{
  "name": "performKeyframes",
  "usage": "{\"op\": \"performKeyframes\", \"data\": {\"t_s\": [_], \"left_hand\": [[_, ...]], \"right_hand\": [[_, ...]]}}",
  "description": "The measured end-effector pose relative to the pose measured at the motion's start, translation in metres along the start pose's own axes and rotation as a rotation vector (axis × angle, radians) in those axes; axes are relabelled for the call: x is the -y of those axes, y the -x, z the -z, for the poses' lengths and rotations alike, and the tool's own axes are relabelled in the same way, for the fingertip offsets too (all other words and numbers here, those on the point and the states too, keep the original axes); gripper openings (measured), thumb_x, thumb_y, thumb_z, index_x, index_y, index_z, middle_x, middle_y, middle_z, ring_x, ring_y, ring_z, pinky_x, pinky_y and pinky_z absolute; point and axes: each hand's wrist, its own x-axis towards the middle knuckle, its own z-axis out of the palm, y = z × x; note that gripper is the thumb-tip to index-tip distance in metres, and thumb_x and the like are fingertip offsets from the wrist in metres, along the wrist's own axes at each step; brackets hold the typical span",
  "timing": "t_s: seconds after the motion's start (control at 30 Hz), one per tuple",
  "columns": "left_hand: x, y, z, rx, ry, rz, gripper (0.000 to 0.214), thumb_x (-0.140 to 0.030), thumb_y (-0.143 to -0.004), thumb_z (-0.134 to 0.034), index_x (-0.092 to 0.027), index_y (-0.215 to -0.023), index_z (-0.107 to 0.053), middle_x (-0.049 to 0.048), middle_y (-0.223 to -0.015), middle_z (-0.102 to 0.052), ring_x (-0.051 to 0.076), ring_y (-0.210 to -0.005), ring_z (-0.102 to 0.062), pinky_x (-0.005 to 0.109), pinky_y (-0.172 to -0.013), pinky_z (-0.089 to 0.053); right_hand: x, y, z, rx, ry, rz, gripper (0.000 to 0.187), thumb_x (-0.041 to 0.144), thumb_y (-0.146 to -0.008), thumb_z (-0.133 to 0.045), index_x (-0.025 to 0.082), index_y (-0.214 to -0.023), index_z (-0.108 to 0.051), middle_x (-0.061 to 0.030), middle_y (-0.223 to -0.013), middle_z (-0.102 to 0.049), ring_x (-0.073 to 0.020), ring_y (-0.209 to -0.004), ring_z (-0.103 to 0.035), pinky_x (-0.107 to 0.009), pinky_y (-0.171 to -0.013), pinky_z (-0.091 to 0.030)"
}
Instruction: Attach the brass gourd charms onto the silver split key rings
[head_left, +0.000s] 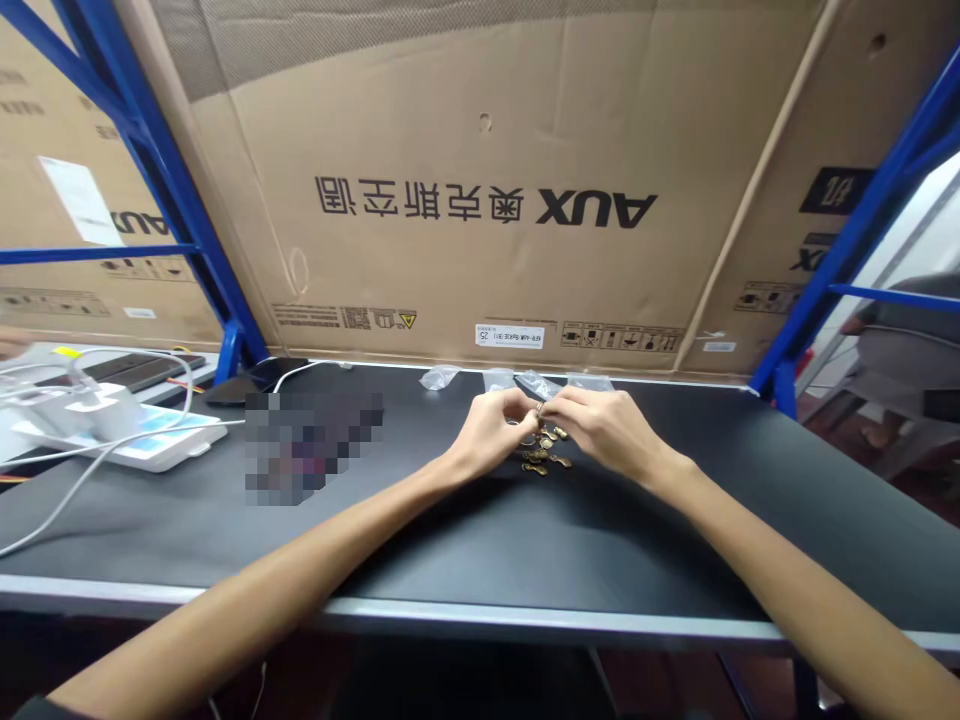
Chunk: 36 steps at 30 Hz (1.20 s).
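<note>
Over the middle of the black tabletop, my left hand (491, 430) and my right hand (604, 428) meet fingertip to fingertip. Both are closed in a pinch on a small metal ring (538, 408), most of it hidden by the fingers. Just below them lie several small bronze-coloured metal charms (536, 457), loosely piled on the table. Part of a thin ring shows at the left fingers, but I cannot make out how it joins the charms. Behind the hands are small clear plastic bags (538, 384).
Another clear bag (439, 377) lies at the table's back edge. A white power strip (161, 440) with plugs and cables occupies the left, near a dark flat device (255, 380). Large cardboard boxes (480, 260) and blue rack posts (176, 180) stand behind. A blurred hand (13, 340) shows far left.
</note>
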Motion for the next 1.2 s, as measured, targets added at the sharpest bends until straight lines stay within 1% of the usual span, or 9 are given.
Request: {"op": "performKeyframes", "data": {"t_s": [0.1,0.2,0.3,0.4,0.47,0.6,0.77,1.03,1.2], "left_hand": [[0.002,-0.002,0.002,-0.027,0.046,0.012,0.019,-0.029,-0.087,-0.062,-0.014,-0.085,-0.073,0.0064,-0.086,-0.076,0.020,-0.082,-0.071,0.032,-0.080,-0.058],[0.006,-0.004,0.004,-0.040,0.077,0.013,0.019,-0.030,-0.087,-0.062,-0.015,-0.086,-0.073,0.0058,-0.086,-0.076,0.020,-0.082,-0.072,0.033,-0.081,-0.058],[0.008,-0.005,0.003,-0.030,0.113,0.013,0.018,-0.030,-0.086,-0.064,-0.015,-0.085,-0.073,0.0055,-0.085,-0.076,0.020,-0.082,-0.072,0.033,-0.082,-0.059],[0.007,-0.004,0.002,-0.017,0.136,0.019,0.020,-0.033,-0.086,-0.064,-0.015,-0.085,-0.073,0.0060,-0.084,-0.076,0.020,-0.081,-0.073,0.034,-0.081,-0.059],[0.006,-0.004,0.002,-0.011,0.147,0.030,0.021,-0.034,-0.086,-0.064,-0.014,-0.085,-0.072,0.0065,-0.085,-0.076,0.021,-0.081,-0.073,0.034,-0.080,-0.060],[0.006,-0.004,0.002,-0.015,0.148,0.035,0.018,-0.030,-0.086,-0.064,-0.014,-0.082,-0.071,0.0071,-0.088,-0.076,0.020,-0.082,-0.072,0.032,-0.080,-0.059],[0.006,-0.004,0.002,-0.013,0.134,0.046,0.020,-0.030,-0.086,-0.064,-0.012,-0.084,-0.072,0.0082,-0.086,-0.076,0.021,-0.082,-0.072,0.032,-0.079,-0.059],[0.008,-0.005,0.002,-0.011,0.123,0.045,0.020,-0.032,-0.086,-0.065,-0.013,-0.084,-0.072,0.0082,-0.090,-0.076,0.021,-0.086,-0.073,0.034,-0.083,-0.059],[0.009,-0.006,0.002,-0.020,0.113,0.046,0.021,-0.033,-0.086,-0.065,-0.013,-0.085,-0.072,0.0081,-0.088,-0.076,0.021,-0.084,-0.072,0.033,-0.080,-0.059]], "right_hand": [[-0.007,-0.001,0.003,-0.020,-0.002,-0.123,0.025,0.033,-0.102,-0.052,0.022,-0.104,-0.074,-0.0052,-0.100,-0.075,-0.0175,-0.083,-0.068,-0.026,-0.067,-0.043],[-0.017,-0.001,0.002,0.082,-0.016,-0.249,0.021,0.031,-0.099,-0.056,0.024,-0.099,-0.076,-0.0039,-0.097,-0.076,-0.0193,-0.086,-0.068,-0.028,-0.071,-0.045],[-0.022,0.001,-0.005,0.252,-0.013,-0.258,0.019,0.030,-0.095,-0.059,0.025,-0.097,-0.078,-0.0049,-0.095,-0.077,-0.0221,-0.087,-0.069,-0.029,-0.070,-0.046],[-0.023,0.004,-0.012,0.321,-0.031,-0.244,0.021,0.027,-0.092,-0.060,0.027,-0.102,-0.078,-0.0057,-0.099,-0.077,-0.0231,-0.090,-0.069,-0.031,-0.073,-0.048],[-0.022,0.004,-0.015,0.327,-0.035,-0.233,0.023,0.024,-0.092,-0.058,0.026,-0.101,-0.078,-0.0058,-0.098,-0.077,-0.0227,-0.089,-0.069,-0.030,-0.074,-0.049],[-0.017,0.004,-0.017,0.332,-0.013,-0.211,0.023,0.020,-0.090,-0.056,0.025,-0.094,-0.078,-0.0064,-0.092,-0.077,-0.0221,-0.084,-0.069,-0.029,-0.069,-0.047],[-0.015,0.003,-0.017,0.325,0.017,-0.229,0.020,0.018,-0.087,-0.057,0.023,-0.089,-0.076,-0.0067,-0.088,-0.076,-0.0219,-0.081,-0.068,-0.029,-0.066,-0.044],[-0.019,0.002,-0.008,0.257,-0.044,-0.208,0.021,0.026,-0.095,-0.056,0.025,-0.099,-0.077,-0.0052,-0.100,-0.076,-0.0223,-0.092,-0.067,-0.031,-0.075,-0.048],[-0.012,0.001,-0.018,0.263,-0.114,-0.131,0.024,0.028,-0.099,-0.054,0.024,-0.106,-0.076,-0.0069,-0.103,-0.074,-0.0224,-0.096,-0.064,-0.032,-0.079,-0.051]]}}
